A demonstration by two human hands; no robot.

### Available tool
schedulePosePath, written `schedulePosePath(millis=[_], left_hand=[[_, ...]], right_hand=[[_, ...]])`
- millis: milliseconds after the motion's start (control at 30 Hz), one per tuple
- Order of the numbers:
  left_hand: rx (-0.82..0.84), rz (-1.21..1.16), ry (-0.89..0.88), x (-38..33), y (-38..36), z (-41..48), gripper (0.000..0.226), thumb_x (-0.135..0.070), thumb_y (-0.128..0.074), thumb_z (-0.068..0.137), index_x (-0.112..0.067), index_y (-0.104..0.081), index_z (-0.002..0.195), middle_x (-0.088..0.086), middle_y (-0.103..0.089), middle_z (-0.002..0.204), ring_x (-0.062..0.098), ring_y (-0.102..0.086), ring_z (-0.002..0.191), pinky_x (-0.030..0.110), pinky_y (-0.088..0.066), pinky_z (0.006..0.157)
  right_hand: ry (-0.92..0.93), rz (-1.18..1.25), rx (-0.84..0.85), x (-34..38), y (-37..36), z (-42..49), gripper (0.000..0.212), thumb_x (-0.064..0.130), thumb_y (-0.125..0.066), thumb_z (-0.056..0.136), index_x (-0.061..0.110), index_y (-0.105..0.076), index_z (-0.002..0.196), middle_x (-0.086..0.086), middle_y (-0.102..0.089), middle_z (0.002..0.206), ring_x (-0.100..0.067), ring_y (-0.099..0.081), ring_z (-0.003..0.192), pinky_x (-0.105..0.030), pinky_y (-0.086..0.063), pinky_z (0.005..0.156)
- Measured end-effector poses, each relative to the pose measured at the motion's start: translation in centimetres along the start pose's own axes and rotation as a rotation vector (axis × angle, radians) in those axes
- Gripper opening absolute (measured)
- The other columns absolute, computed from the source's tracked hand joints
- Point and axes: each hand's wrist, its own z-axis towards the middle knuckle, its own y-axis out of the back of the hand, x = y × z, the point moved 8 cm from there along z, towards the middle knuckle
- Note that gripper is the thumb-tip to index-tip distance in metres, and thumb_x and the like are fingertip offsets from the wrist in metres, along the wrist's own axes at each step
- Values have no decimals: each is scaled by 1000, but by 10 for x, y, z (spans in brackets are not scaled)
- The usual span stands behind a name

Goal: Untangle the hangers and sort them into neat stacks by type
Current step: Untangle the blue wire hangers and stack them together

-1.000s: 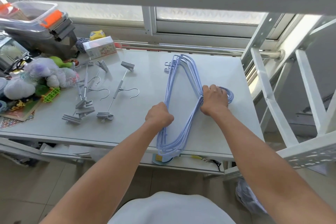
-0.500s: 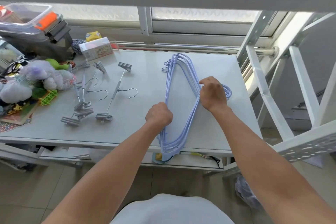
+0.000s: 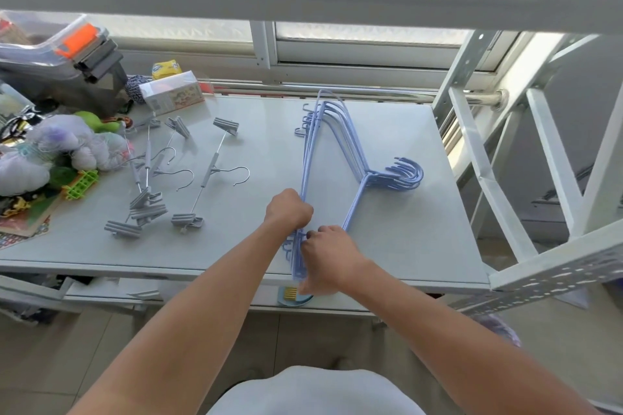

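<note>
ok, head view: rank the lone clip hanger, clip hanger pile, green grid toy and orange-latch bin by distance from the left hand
The left hand grips the blue hangers; all four lie to its left.
1. lone clip hanger, just left.
2. clip hanger pile, further left.
3. green grid toy, table's far left.
4. orange-latch bin, far back left.

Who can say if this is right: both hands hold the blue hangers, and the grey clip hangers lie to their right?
Wrong side. In the head view the grey clip hangers lie to the left of the blue hangers. The left hand and right hand do hold them.
</note>
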Motion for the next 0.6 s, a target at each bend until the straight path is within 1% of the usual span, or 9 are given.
schedulePosePath(millis=[67,133,200,267,333,400,467,533,600], left_hand=[[2,-2,-10,-1,0,0,7,-11,-56,80,-11,-50,77,5,-55,74,26,-54,73,26,-33,49],[-1,20,-20,-1,-2,-1,10,-11,-59,79,-11,-51,84,5,-54,80,26,-54,78,26,-36,56],[-16,49,-31,-1,-3,-3,12,-8,-57,77,-11,-48,84,5,-52,83,27,-52,80,27,-37,62],[-43,69,-44,-4,-4,-5,13,-6,-55,76,-12,-44,79,7,-52,84,28,-51,79,28,-38,63],[-67,81,-50,-7,-3,-6,16,-4,-54,76,-12,-41,73,8,-52,82,28,-51,78,28,-39,63],[-84,74,-47,-10,-1,-5,18,-3,-55,75,-12,-40,71,7,-51,79,29,-51,78,28,-40,62],[-99,55,-37,-14,4,-4,18,-2,-56,74,-11,-41,70,6,-49,77,29,-52,78,28,-40,62],[-112,35,-31,-19,9,-2,15,-1,-57,73,-10,-44,73,8,-52,82,29,-54,81,29,-42,64],[-124,6,-19,-22,11,-1,11,-2,-56,73,-10,-48,76,12,-58,89,32,-59,88,29,-44,65]], right_hand=[[2,33,-16,-6,3,2,38,55,-63,72,19,-59,81,0,-58,80,-21,-52,85,-33,-41,73],[6,45,-18,-10,4,3,34,53,-63,71,20,-54,77,1,-55,78,-20,-48,84,-32,-34,69],[8,51,-25,-9,1,4,36,54,-64,70,21,-53,78,2,-57,81,-20,-49,88,-31,-34,72],[14,32,-31,-7,-4,5,46,63,-65,65,22,-54,81,3,-59,87,-19,-49,92,-33,-39,77],[16,-3,-37,-7,-8,8,54,68,-67,62,20,-59,87,2,-60,90,-20,-49,92,-36,-41,81],[17,7,-46,-7,-7,10,45,61,-68,66,20,-60,83,2,-60,85,-20,-51,90,-36,-39,80],[16,38,-39,-8,-4,11,31,48,-66,71,21,-52,68,2,-57,74,-21,-52,82,-35,-36,77],[-2,55,-25,-12,0,15,27,42,-62,72,22,-46,63,2,-55,69,-22,-52,78,-34,-33,75],[-13,66,-26,-16,3,18,24,42,-59,72,24,-47,64,3,-53,68,-22,-52,79,-34,-31,75]])
